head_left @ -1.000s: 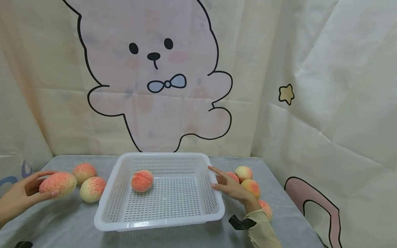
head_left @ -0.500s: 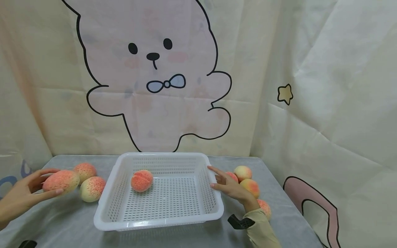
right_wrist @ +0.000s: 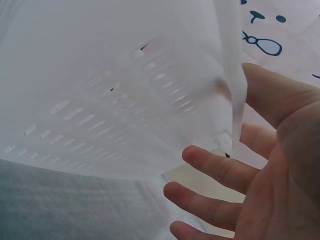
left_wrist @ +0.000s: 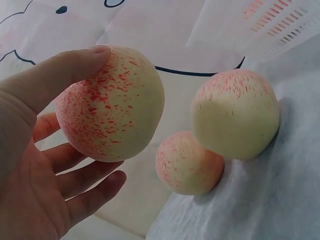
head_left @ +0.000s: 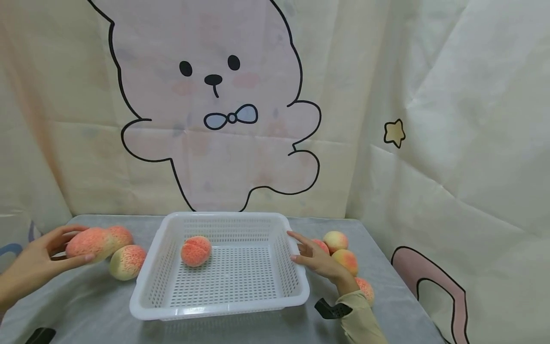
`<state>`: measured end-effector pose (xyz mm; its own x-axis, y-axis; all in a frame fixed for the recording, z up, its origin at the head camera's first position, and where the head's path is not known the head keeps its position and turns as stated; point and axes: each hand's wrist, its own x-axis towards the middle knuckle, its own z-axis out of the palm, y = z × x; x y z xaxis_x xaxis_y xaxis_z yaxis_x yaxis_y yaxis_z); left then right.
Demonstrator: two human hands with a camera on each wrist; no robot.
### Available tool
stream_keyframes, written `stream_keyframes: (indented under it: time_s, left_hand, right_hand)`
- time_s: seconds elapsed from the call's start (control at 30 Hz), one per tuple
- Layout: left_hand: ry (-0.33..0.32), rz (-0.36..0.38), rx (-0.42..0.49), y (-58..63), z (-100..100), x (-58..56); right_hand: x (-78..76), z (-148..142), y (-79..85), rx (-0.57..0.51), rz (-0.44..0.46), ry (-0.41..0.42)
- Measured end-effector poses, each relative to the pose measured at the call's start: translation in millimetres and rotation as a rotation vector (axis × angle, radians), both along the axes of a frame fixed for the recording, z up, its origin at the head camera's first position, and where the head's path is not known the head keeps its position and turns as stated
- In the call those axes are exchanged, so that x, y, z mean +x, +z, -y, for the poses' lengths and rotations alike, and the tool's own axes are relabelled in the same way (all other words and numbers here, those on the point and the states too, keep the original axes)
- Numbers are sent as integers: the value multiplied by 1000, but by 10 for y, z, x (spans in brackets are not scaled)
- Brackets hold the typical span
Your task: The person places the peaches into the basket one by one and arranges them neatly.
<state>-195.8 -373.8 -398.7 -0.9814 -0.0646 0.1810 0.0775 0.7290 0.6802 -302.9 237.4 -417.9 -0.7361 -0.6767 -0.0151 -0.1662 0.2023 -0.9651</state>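
Note:
In the head view, my left hand [head_left: 40,265] holds a peach [head_left: 88,242] with red-speckled yellow skin, its thumb and fingers spread around it. The left wrist view shows the thumb on one side of this held peach [left_wrist: 112,105]. Close by, two more peaches lie on the cloth, a nearer one [head_left: 127,262] and one farther back [head_left: 120,237], partly hidden. A white plastic basket [head_left: 223,308] stands in the middle, with a single peach [head_left: 195,251] inside. My right hand [head_left: 322,260] holds the basket's right rim, thumb and index over it, other fingers loosely below.
Right of the basket, beside my right forearm, lie several peaches [head_left: 345,261], some partly covered by the hand and sleeve. A grey cloth [head_left: 206,332] covers the table. Behind it hangs a fabric backdrop [head_left: 331,119] with a cartoon animal.
My left hand has moved a little to the right with its peach, which now overlaps the peach behind it in the head view. The right hand and basket stay in place.

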Motion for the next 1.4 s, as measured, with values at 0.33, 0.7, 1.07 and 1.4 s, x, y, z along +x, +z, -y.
stream_keyframes:
  time_s: [0.33, 0.7, 1.07, 1.4]
  left_hand:
    - [-97, -87, 50, 146, -173, -8]
    - [-173, -101, 70, 267, -372, -76]
    - [-214, -133, 33, 382, -603, -92]
    - [-237, -76, 37, 494, -824, -105]
  right_hand:
    - [5, 14, -10, 11, 9, -10]
    - [22, 15, -12, 28, 1, -36]
    - [29, 13, 8, 32, -4, -46]
    - [44, 13, 23, 36, -2, -54]
